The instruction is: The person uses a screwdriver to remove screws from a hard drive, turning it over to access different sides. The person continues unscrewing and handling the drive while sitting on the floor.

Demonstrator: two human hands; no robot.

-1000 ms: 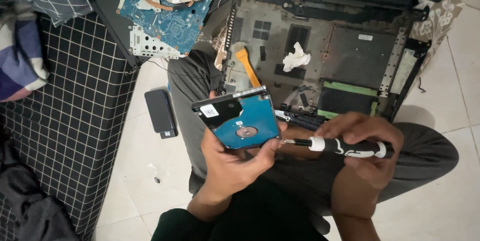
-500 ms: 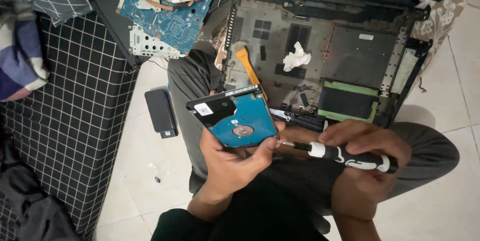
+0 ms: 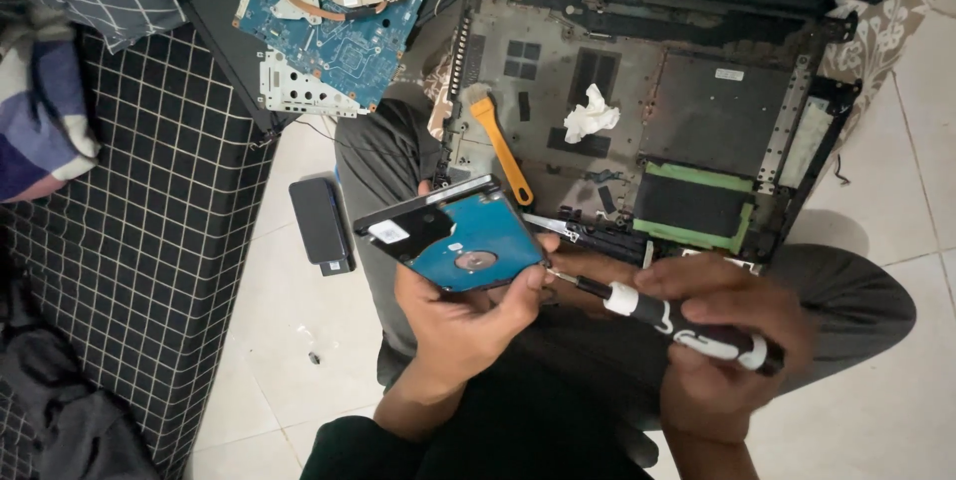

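My left hand (image 3: 468,316) holds a small hard drive (image 3: 453,233) from below, its blue circuit board side facing up and tilted. In my right hand (image 3: 732,341) is a screwdriver (image 3: 677,326) with a black and white handle. Its metal tip touches the drive's right edge, next to my left thumb. Both hands hover over my lap, in front of an opened laptop base (image 3: 637,102).
An orange pry tool (image 3: 500,146) and a crumpled white tissue (image 3: 590,117) lie in the laptop base. A blue motherboard with a fan (image 3: 334,12) sits at the top left. A black rectangular device (image 3: 321,221) lies on the tiled floor beside a checked mattress (image 3: 139,241).
The screwdriver has tilted, its handle end dropping lower to the right, while the tip stays at the drive's edge. The drive has shifted very slightly.
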